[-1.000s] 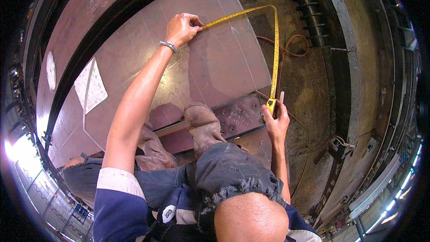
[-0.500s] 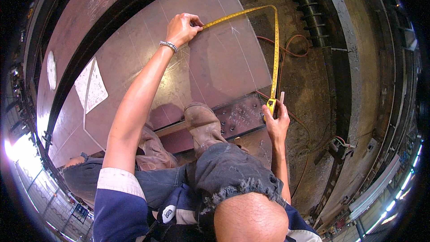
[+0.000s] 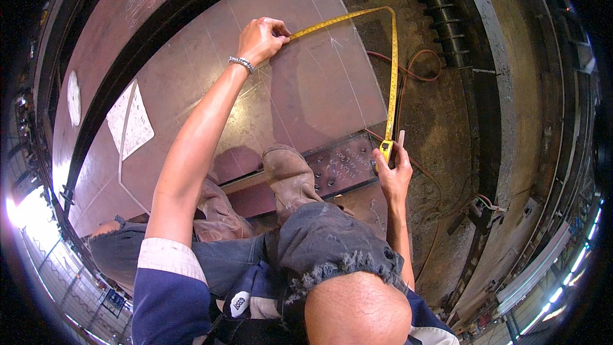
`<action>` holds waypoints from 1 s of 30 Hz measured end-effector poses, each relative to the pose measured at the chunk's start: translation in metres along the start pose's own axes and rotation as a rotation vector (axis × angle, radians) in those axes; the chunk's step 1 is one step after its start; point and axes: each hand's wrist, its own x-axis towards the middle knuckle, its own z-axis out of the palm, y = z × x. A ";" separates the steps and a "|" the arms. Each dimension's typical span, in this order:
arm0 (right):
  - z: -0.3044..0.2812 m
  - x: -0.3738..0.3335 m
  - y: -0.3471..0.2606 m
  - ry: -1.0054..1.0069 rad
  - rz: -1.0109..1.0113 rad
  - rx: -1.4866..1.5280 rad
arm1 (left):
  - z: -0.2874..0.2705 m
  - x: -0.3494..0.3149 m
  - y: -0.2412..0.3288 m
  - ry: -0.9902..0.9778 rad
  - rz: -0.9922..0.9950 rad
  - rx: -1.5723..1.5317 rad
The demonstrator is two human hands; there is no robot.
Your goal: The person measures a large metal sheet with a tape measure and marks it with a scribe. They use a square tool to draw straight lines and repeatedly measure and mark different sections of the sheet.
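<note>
On the grey steel plate, near its far end, the left hand presses down with its fingers curled shut, pinching the free end of a yellow tape measure against the metal. The tape runs from that grip away to the right, bends sharply near the plate's right edge and comes back toward the person, ending at the tape's yellow case. The right hand is closed around that case, and a thin pale stick, perhaps a marker, stands up between its fingers; what it is cannot be made out clearly. How the left fingertips clamp the tape's end is hidden under the knuckles.

A bracelet sits on the left wrist. Two brown boots stand at the plate's near edge, beside a darker drilled plate with chalk marks. A sheet of paper lies on the left part of the steel plate, well apart from both hands. Beyond the plate's right edge the dirty floor carries a reddish hose. The lower picture is blocked by the person's head and torn jeans.
</note>
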 end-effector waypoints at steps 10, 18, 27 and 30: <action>-0.012 0.006 0.003 -0.091 0.181 0.255 | -0.006 0.004 -0.003 0.080 0.079 0.002; -0.014 0.031 -0.017 -0.233 -0.140 0.214 | -0.212 -0.039 -0.085 0.444 0.313 0.548; 0.046 0.102 -0.074 -0.782 -0.585 0.063 | -0.341 -0.226 -0.151 0.446 -0.016 1.082; 0.068 0.114 -0.117 -0.840 -0.763 -0.019 | -0.346 -0.296 -0.150 0.547 -0.150 1.095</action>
